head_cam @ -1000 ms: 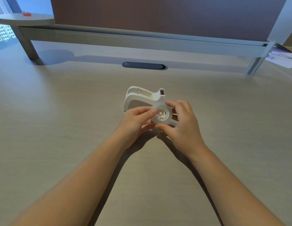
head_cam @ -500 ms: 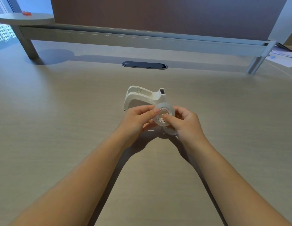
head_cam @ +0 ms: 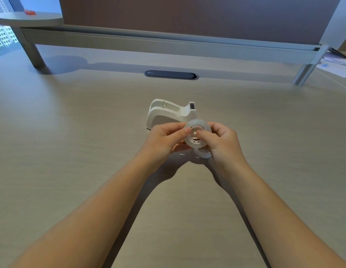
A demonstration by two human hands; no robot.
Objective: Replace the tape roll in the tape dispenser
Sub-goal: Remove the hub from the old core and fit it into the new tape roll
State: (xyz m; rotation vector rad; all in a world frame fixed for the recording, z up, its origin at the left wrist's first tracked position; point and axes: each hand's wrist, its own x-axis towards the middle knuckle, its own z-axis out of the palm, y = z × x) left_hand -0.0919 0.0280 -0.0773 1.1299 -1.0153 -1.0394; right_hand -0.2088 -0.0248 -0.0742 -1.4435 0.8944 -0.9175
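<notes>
A white tape dispenser [head_cam: 168, 115] stands on the desk with its cradle bare and its cutter pointing right. Just in front of it, both hands hold a clear tape roll [head_cam: 189, 143] with a white hub in its middle, its flat face turned toward me. My left hand [head_cam: 164, 142] pinches the roll's left edge. My right hand [head_cam: 222, 144] grips the right side, with the thumb pressed on the hub. A second white ring [head_cam: 204, 153] lies on the desk below the roll, partly hidden by my right hand.
A dark oval cable grommet [head_cam: 171, 74] sits in the desk [head_cam: 71, 151] behind the dispenser. A raised shelf on metal legs [head_cam: 168, 43] spans the back. Papers [head_cam: 336, 66] lie at the far right. A small red item [head_cam: 30, 12] rests on the round shelf at the far left.
My right hand shifted from cupping the roll with spread fingers to a closed grip with the thumb on the hub. The roll lifted slightly, baring the second ring on the desk.
</notes>
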